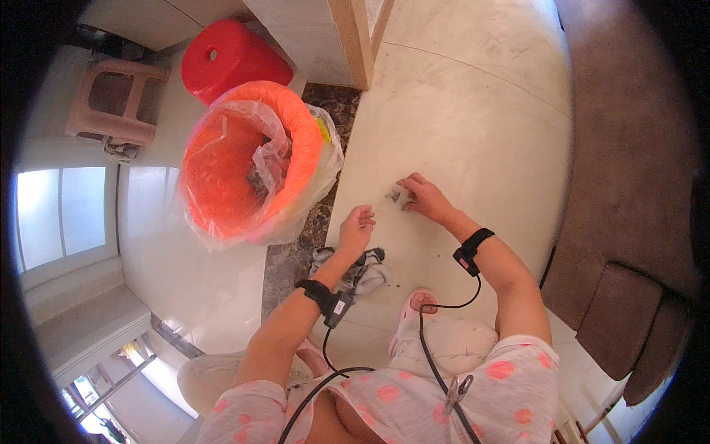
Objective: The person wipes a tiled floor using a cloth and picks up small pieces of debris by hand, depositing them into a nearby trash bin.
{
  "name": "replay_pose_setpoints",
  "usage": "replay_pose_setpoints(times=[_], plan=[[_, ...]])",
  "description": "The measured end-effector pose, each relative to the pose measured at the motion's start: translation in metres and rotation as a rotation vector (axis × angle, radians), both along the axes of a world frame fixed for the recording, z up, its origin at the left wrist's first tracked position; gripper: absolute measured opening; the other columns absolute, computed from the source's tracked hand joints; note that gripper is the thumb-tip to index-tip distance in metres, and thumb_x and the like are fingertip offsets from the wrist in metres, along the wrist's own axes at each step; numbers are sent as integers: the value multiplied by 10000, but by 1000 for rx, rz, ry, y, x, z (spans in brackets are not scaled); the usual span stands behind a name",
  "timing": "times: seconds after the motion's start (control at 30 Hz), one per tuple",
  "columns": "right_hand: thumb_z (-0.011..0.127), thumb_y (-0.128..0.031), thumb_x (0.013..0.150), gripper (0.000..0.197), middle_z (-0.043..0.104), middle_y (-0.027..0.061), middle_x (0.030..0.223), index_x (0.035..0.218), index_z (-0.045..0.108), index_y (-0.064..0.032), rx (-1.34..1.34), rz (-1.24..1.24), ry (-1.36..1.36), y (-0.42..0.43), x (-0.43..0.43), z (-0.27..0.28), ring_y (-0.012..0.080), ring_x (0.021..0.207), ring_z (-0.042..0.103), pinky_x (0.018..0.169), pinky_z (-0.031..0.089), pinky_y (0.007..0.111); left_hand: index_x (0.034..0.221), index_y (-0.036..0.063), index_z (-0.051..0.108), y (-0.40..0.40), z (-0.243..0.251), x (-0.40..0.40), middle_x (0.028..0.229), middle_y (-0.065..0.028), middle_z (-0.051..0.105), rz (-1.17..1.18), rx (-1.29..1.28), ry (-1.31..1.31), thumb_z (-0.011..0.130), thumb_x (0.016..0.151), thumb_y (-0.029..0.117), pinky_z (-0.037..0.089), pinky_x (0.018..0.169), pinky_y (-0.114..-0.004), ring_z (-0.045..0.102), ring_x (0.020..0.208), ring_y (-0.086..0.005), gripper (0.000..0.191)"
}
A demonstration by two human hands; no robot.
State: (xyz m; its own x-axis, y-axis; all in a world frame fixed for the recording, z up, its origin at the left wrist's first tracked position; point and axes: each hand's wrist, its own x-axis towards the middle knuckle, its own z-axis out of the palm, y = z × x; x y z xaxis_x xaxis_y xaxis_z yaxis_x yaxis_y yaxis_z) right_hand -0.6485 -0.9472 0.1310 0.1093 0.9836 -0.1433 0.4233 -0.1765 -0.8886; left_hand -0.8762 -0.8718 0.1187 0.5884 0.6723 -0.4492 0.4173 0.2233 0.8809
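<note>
My right hand [426,198] reaches down to the pale tiled floor [471,133], its fingers bent around the edge of a small dark grey tuft [394,195], perhaps lint or dust. Whether the fingers grip it cannot be made out. My left hand [356,228] hovers left of it with loosely curled fingers and nothing visible in them. Beneath my left wrist lies a crumpled grey, white and black cloth [366,273]. An orange bin [302,144] with a clear plastic liner stands left of both hands, with some dark grey matter [263,169] inside.
Behind the bin is a red plastic stool [233,58]; a pink plastic stool [108,102] stands farther left. A wooden door frame [355,50] rises above a dark marble threshold strip [299,244]. Brown furniture [627,166] borders the right side. Cables run from both wrist straps.
</note>
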Motion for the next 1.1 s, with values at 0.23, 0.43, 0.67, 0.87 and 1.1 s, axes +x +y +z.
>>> replay_pose_setpoints(times=[0.23,0.43,0.67,0.87,1.1], plan=[[712,14,678,510,535,77,1047,1157,568,-84,1,96,-38,9,0,-4,235,873,581,772,501,334,1216,-18,453,-6,5,0,1076,-118,573,-56,-31,8,458,811,-107,483,821,-292,590,930,-171,414],[704,-77,677,333,596,61,991,1005,648,-91,165,226,-281,21,-3,-15,260,910,582,768,496,359,1222,-21,450,-3,8,0,1079,-115,578,-69,-25,6,462,816,-104,487,816,-288,592,916,-171,415],[587,-97,760,129,606,24,961,878,639,-109,221,256,-480,18,-11,-16,238,899,557,755,503,345,1226,-15,450,1,2,-7,1071,-124,578,-47,-5,1,456,829,-97,495,816,-291,595,912,-172,406],[566,-105,769,91,584,52,933,850,600,-82,263,290,-636,21,-16,-20,249,911,541,779,494,324,1220,-8,455,2,4,-12,1063,-116,581,-21,-28,-10,469,841,-83,495,822,-289,595,909,-168,387],[600,-76,788,79,628,87,864,854,627,-40,199,-31,-369,26,-14,-17,246,844,583,741,490,316,1216,-11,453,0,9,-9,1065,-113,581,-23,-29,-42,470,847,-69,486,832,-288,595,901,-164,374]])
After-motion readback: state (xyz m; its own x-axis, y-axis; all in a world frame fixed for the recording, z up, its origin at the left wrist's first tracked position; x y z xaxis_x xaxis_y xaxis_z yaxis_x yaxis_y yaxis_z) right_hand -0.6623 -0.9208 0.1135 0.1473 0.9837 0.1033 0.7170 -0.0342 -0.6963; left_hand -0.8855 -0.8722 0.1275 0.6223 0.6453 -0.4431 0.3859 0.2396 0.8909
